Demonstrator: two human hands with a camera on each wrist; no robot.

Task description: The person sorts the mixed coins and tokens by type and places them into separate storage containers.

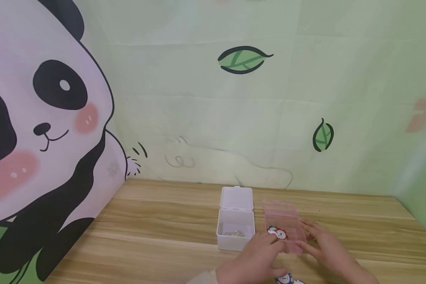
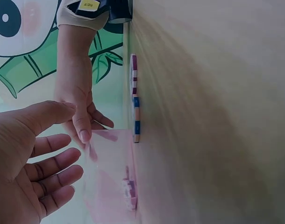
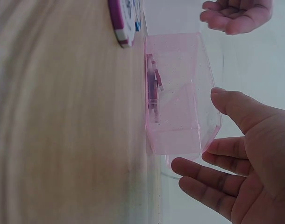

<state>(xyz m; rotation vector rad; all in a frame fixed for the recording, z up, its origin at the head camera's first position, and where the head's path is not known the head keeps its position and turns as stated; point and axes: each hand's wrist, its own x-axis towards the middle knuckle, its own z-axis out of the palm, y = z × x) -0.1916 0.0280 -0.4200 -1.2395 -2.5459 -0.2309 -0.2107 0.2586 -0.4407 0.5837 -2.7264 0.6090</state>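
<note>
A clear pink box [image 1: 295, 247], lid tipped back, stands on the table with several poker chips [image 1: 281, 234] inside. My left hand [image 1: 257, 256] is over its front left side, fingers loosely bent; nothing shows between thumb and fingers in the left wrist view. At the box's right side is my right hand [image 1: 328, 246], thumb near the front corner and fingers toward the back. In the right wrist view those fingers [image 3: 212, 184] are nearly straight and touch the box lightly. Close below the left hand lies a blue and white poker chip [image 1: 284, 278], beside another partly cut off.
Left of the pink box stands a white box [image 1: 232, 242], lid open, with small clear pieces [image 1: 235, 233] inside that are too small to make out. The wooden table [image 1: 145, 221] meets a printed cloth backdrop [image 1: 184, 98] at the rear, with a panda on the left.
</note>
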